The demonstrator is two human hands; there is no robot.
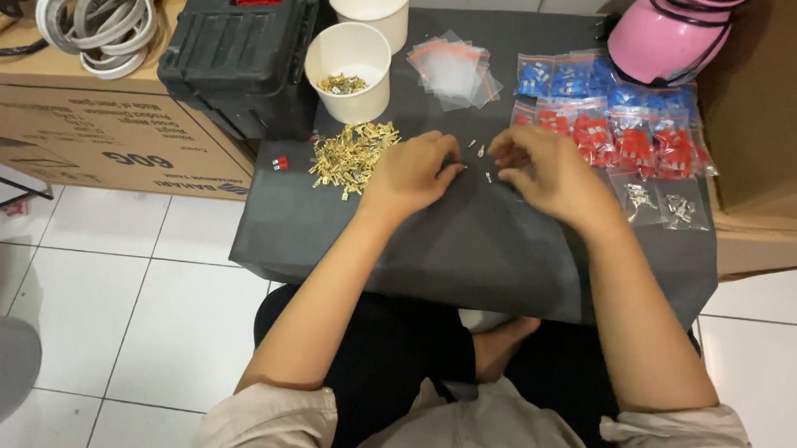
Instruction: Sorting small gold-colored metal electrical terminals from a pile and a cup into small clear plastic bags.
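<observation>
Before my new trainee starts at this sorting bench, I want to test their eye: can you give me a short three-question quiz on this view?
1. True or false: the brass terminal pile lies to the left of the left hand.
2. Which bagged parts sit nearest the right hand? A) red B) blue C) empty bags
3. What does the nearer white cup hold?

Key
1. True.
2. A.
3. A small heap of brass terminals; the farther cup shows only its rim and side.
</observation>
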